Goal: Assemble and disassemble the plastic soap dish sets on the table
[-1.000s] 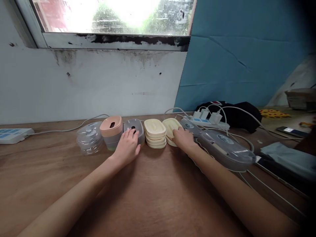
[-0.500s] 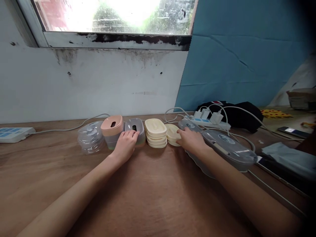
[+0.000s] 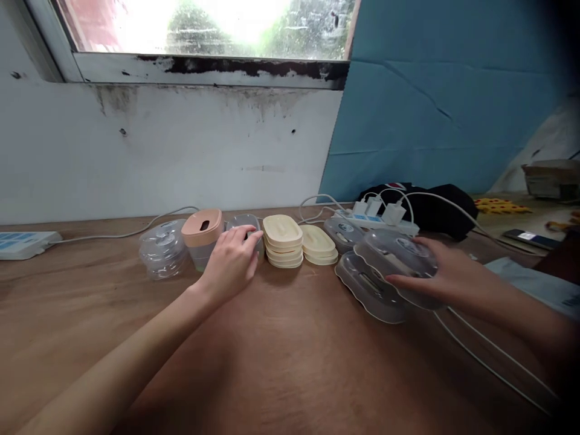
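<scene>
Grey lidded case is in your R hand, spread wide round it, thumb near side & fingers far, overlapping a grey tray in view; prob the gripping step, so next move calls for steady hold, w/ L hand half-curled at the grey tub, can't tell if gripping.

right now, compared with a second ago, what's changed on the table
The right hand left the shorter cream stack, moved right and took hold of the upper gray case, whose left end has shifted slightly left. The lower gray case, mostly hidden earlier, now shows more fully. The left hand stayed at the small gray box; the taller cream stack and peach-topped box stayed put.
</scene>
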{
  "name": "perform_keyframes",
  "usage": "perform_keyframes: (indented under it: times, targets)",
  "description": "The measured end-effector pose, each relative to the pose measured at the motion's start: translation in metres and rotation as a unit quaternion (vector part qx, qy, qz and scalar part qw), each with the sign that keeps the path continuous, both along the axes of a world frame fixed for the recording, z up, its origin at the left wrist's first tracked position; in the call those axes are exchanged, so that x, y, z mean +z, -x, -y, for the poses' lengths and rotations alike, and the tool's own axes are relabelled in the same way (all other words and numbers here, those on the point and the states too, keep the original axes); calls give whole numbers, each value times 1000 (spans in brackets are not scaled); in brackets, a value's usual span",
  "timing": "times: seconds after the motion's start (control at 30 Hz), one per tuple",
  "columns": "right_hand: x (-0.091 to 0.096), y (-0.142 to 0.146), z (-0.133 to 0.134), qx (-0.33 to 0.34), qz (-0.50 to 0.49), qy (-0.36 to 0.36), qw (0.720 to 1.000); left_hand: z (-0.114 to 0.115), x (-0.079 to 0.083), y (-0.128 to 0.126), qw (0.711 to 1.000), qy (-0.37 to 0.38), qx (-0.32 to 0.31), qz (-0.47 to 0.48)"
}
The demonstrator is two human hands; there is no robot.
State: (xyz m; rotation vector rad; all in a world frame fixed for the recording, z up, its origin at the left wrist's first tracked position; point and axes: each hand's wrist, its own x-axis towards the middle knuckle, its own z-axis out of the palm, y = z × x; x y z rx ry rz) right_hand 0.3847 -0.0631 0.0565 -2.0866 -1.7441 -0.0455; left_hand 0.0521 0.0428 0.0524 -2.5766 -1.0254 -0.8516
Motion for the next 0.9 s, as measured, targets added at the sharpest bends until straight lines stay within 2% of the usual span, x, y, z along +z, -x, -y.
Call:
perform_keyframes:
  times: [0.03, 0.07, 0.13, 0.2, 0.27, 0.33, 0.43, 0.53, 0.6, 0.7, 0.77, 0.9]
  targets:
    - [4, 18, 6, -7, 4, -14, 1000, 8, 6, 0, 999, 2, -26, 23]
    - [8, 39, 11, 34, -6, -20, 999, 17, 11, 1, 997, 10, -65, 47]
    - [12, 82, 18, 187, -58, 34, 980, 34, 19, 0, 982, 58, -170, 61]
    - [6, 118, 19, 292, -59, 55, 953, 45, 19, -1, 959, 136, -249, 1]
    - [-8, 140, 12, 327, -54, 83, 940, 48, 13, -2, 938, 205, -267, -86]
    - [-28, 148, 3, 342, -91, 94, 930, 43, 5, -1, 924, 248, -252, -145]
    - [-56, 143, -8, 329, -187, 69, 923, 32, -3, 1, 916, 284, -224, -174]
    - [-73, 135, -13, 306, -268, 85, 910, 26, 2, 5, 909, 314, -196, -194]
    - [-77, 133, -14, 313, -295, 95, 898, 24, 13, 10, 904, 337, -177, -194]
    - [-74, 135, -14, 342, -286, 81, 891, 20, 35, 23, 909, 367, -132, -145]
    - [-70, 136, -13, 355, -254, 95, 895, 18, 48, 33, 916, 371, -94, -119]
    - [-66, 138, -11, 339, -192, 146, 909, 13, 63, 50, 922, 361, -24, -142]
